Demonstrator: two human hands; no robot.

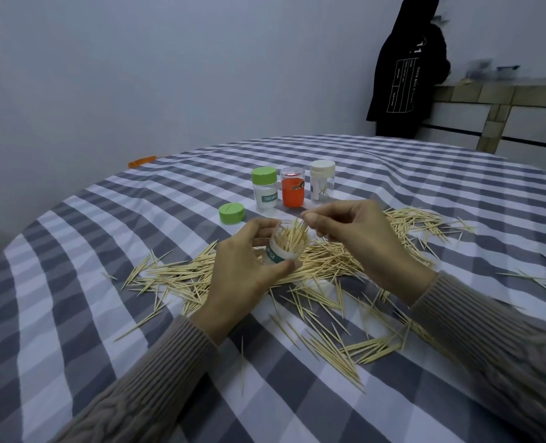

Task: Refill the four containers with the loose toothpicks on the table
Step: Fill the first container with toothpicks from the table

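Left hand (249,266) is gripping the open clear container (286,247), tilting its mouth toward 1 o'clock so picks slide in point-first. Right hand (348,231) is pinching toothpicks (307,219) and feeding them at the mouth; the jar is looking roughly full. Its green lid (231,213) is lying at 11 o'clock, off to keep the mouth clear. Loose toothpicks (323,260) are spreading from 9 to 4 o'clock across the checked tablecloth (73,251).

At 12 o'clock:
- green-capped jar (265,193), reading "TOOTHPICK"
- orange jar (293,191), label unreadable
- white-capped jar (322,180), nearly empty

Held jar's label is showing "PICK".
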